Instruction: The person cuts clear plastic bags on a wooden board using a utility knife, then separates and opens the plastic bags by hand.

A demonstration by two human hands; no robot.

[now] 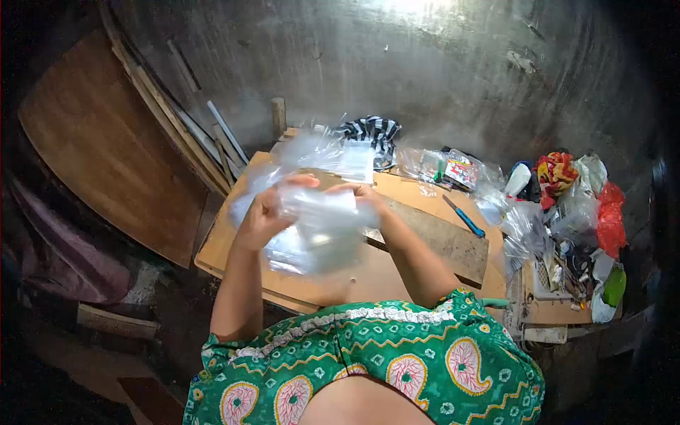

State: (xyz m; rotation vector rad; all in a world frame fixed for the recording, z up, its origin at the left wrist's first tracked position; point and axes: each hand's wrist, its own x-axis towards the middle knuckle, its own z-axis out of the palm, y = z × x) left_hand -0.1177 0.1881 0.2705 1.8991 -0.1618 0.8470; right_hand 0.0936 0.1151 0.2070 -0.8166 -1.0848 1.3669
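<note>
Clear plastic bags (326, 237), blurred by motion, hang between my two hands above the wooden table (212, 248). My left hand (273, 212) grips their left side with bent fingers. On the other side, my right hand (363, 198) holds the upper right part, its fingers partly hidden by the shiny plastic. More clear plastic (308, 152) lies on the table behind my hands. A wooden board (439, 244) rests to the right of them, with a blue-handled knife (467, 218) at its upper edge.
A black-and-white striped cloth (379, 131) lies at the table's back. Plastic packets (460, 172), a red bag (610, 219) and a white tray (549, 280) with small items crowd the right side. A brown wood panel (106, 142) and wooden strips (166, 113) lean at left.
</note>
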